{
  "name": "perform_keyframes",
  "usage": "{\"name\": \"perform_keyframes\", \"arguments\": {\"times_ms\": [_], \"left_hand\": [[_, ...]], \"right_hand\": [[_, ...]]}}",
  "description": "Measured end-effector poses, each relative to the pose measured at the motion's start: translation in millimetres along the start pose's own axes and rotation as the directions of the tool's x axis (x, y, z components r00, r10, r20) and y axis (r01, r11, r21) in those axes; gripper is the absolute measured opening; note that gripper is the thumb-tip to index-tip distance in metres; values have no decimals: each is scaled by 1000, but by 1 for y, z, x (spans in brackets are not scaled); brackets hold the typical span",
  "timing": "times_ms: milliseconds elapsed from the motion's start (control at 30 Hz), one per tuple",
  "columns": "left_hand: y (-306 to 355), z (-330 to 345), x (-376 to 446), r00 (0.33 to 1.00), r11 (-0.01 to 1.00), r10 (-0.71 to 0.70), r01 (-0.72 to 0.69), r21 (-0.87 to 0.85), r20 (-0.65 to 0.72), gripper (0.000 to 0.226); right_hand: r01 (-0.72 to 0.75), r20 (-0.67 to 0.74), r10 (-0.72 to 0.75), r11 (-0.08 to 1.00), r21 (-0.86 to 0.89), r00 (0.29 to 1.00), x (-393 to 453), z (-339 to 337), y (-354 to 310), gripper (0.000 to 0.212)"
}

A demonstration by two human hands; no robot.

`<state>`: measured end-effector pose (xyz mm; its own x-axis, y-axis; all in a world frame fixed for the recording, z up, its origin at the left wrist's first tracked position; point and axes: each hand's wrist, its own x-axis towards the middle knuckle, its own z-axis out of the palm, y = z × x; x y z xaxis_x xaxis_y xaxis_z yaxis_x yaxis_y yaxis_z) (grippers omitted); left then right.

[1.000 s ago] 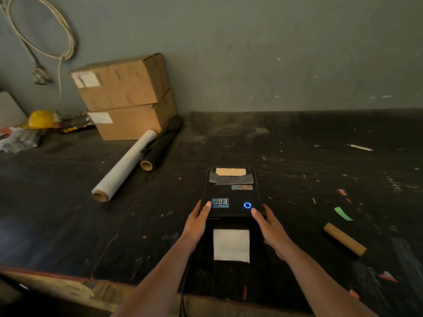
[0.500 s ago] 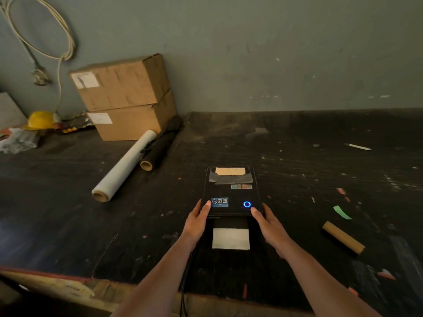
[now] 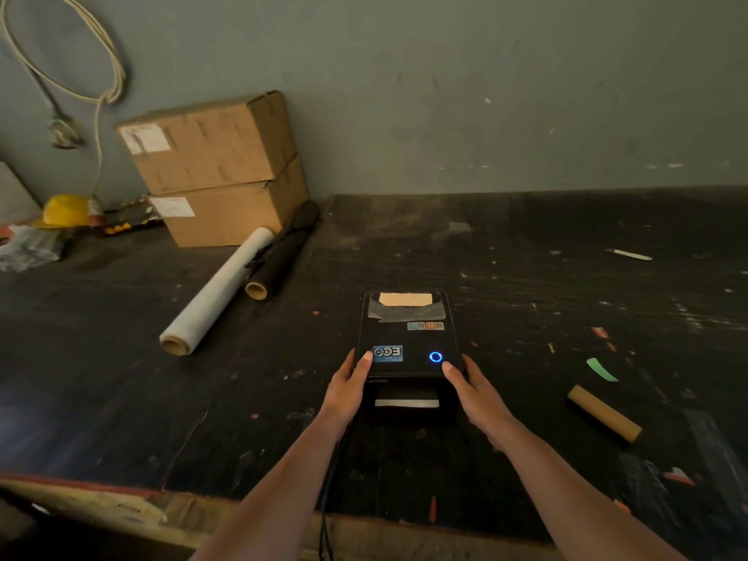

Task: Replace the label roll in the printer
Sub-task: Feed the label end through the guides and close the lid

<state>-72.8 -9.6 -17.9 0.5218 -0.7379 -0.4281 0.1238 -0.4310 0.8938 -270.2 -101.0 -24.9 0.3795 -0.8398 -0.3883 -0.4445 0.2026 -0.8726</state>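
Dull grey-green wall [image 3: 485,95] across the upper frame, scuffed. Below it, black worktable [image 3: 121,358], matte, scratched, flecked with paper scraps. Two stacked cardboard boxes [image 3: 214,164] at upper left, against the wall. Beside them, a white film roll [image 3: 218,293] and a black roll [image 3: 279,261], both lying flat. Black printer [image 3: 406,338] at centre, glossy, rounded, blue ring lit; white label strip [image 3: 406,402] at its near slot. Left hand [image 3: 348,388] and right hand [image 3: 475,392] gripping its near corners, fingers curled down the sides, thumbs on top. Bare cardboard core [image 3: 603,413] at right.
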Motion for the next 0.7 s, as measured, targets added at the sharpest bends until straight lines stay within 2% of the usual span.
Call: {"name": "perform_keyframes", "arguments": {"times_ms": [500, 700], "left_hand": [[2, -2, -3, 1000, 1000, -19, 19, -19, 24, 77], [3, -6, -2, 999, 998, 3, -6, 65, 41, 78]], "right_hand": [[26, 18, -26, 1000, -18, 1000, -3, -1, -2, 75], [24, 27, -23, 999, -34, 999, -4, -3, -5, 74]]}}
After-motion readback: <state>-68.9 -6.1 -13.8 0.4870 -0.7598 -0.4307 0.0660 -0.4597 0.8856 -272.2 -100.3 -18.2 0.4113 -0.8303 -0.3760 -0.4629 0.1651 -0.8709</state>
